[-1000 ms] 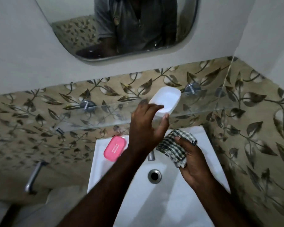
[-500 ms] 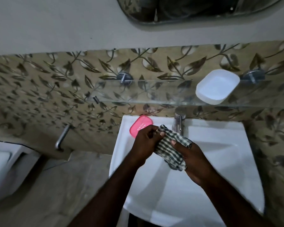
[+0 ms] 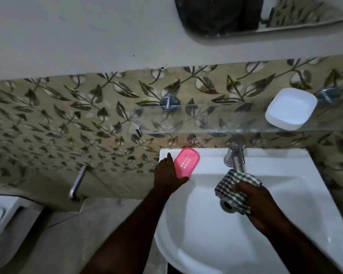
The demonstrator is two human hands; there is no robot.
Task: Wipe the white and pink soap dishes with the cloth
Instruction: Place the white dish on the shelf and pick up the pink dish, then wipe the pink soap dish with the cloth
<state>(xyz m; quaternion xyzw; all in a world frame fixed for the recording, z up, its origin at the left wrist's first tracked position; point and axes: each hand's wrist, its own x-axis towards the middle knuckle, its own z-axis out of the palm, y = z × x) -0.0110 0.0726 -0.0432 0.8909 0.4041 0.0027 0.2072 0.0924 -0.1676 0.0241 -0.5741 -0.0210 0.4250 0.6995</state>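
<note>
pink soap dish, white-dotted, checked cloth

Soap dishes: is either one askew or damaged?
No damage or spill. The pink soap dish lies diagonally on the sink rim, gripped by the left hand; the white soap dish sits slanted on the glass shelf.

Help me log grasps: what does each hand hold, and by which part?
Left hand grips the pink dish by its near end; right hand holds the cloth, bunched, by its right side.
</note>
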